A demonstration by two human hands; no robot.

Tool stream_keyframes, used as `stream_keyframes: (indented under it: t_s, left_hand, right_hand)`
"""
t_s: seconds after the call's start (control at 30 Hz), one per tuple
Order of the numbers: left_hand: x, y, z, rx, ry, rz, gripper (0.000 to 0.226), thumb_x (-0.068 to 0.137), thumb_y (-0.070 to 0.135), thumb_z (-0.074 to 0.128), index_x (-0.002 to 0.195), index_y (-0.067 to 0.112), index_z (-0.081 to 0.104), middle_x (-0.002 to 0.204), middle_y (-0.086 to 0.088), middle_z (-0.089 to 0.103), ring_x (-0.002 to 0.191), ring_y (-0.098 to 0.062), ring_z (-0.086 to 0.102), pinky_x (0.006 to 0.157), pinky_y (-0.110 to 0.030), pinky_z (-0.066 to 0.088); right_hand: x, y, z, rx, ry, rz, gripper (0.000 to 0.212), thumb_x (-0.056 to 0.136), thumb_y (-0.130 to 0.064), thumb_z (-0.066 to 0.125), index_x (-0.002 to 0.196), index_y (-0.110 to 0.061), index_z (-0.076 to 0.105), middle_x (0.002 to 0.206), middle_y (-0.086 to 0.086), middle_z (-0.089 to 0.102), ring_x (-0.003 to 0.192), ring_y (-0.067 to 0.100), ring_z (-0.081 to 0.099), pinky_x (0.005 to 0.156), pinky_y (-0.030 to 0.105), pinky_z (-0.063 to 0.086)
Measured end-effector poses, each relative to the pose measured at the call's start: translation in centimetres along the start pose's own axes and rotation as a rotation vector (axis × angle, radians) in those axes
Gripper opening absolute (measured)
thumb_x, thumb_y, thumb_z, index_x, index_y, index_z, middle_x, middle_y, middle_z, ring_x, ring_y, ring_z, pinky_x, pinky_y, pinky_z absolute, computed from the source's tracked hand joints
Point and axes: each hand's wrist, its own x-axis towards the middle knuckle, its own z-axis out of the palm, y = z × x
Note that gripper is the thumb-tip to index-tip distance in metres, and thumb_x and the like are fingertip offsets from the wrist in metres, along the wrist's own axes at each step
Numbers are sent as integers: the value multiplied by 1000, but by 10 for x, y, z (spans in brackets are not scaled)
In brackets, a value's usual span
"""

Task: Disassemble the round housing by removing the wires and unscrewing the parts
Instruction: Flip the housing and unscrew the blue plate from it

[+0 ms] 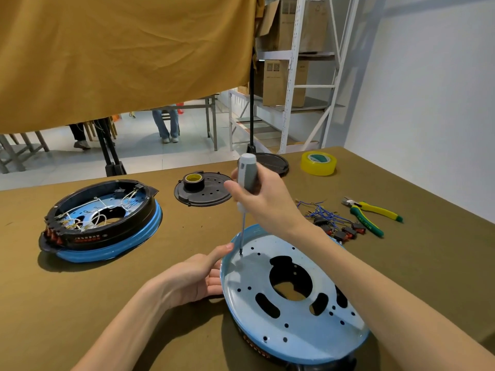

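A person's right hand point(263, 199) grips a grey-handled screwdriver point(247, 180) upright, its tip set on the pale blue plate of the round housing point(292, 295) on the tabletop point(187, 231).

The left hand point(198, 277) steadies the housing's rim, fingers point(214, 283) curled under its edge and thumb stretched toward the tip. Beyond the right-hand fingers lie removed blue wires with switches point(332, 220) and yellow-green pliers point(372, 212). Well to the left of the left-hand fingers sits a second housing point(101, 220), its white wires in place.
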Motion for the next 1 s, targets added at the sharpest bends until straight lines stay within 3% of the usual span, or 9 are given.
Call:
stream_keyframes:
  t_s: [0.13,0.27,0.33,0.43,0.63,0.8,0.87,0.93,1.0]
  left_hand:
    - [-2,8,-7,160,-74,-48,76,72,50,77,126,-2,63,107,-18,77,89,-24,76,83,-34,62]
    - [1,7,-7,197,-67,-26,76,74,53,85,125,0,65,108,-18,77,85,-23,76,81,-32,62]
    - [4,3,-1,207,-42,-7,86,64,58,87,123,-2,67,105,-18,77,82,-22,76,78,-30,61]
    - [7,-4,9,240,-17,17,90,58,62,81,121,-1,70,109,-20,77,90,-25,77,79,-29,61]
    - [6,-6,11,243,-21,7,58,93,47,68,122,-2,66,106,-18,78,88,-23,77,76,-28,61]
    - [3,-2,8,310,-79,-10,91,63,60,81,130,1,61,117,-20,75,106,-28,74,96,-37,58]
    - [3,-2,7,329,-97,-18,94,61,61,81,131,2,61,119,-20,74,113,-31,72,103,-42,55]
    - [3,-2,5,338,-112,-16,93,62,61,81,131,3,61,120,-20,74,115,-32,71,104,-43,55]
    - [3,-1,5,340,-120,-18,91,63,60,81,132,4,60,120,-19,74,115,-31,71,103,-42,55]
  right_hand:
    - [3,-11,9,332,-134,176,12,100,-7,61,112,-4,60,74,8,58,63,18,55,66,30,55]
    - [1,-16,16,469,-95,268,34,100,-36,63,112,-7,48,70,4,55,55,19,46,60,32,48]
    - [0,-18,17,473,-42,272,43,97,-50,61,107,-11,45,70,2,58,51,17,47,56,29,48]
    - [-3,-16,15,450,28,246,40,98,-48,59,100,-10,47,77,7,64,58,19,55,57,28,49]
    - [-10,-15,3,496,75,244,33,104,-40,55,100,-8,52,80,8,64,63,19,57,61,31,51]
    - [-12,-14,1,637,173,320,46,89,-52,57,104,-10,47,66,1,52,51,16,42,54,30,37]
    - [-11,-15,2,608,208,347,51,90,-58,60,101,-9,51,61,2,47,48,16,36,52,30,33]
    - [-11,-15,5,552,196,333,53,95,-61,57,82,-10,53,57,2,47,46,17,37,49,27,36]
    - [-12,-16,8,541,166,296,51,96,-60,54,77,-13,53,63,5,53,50,18,46,52,29,43]
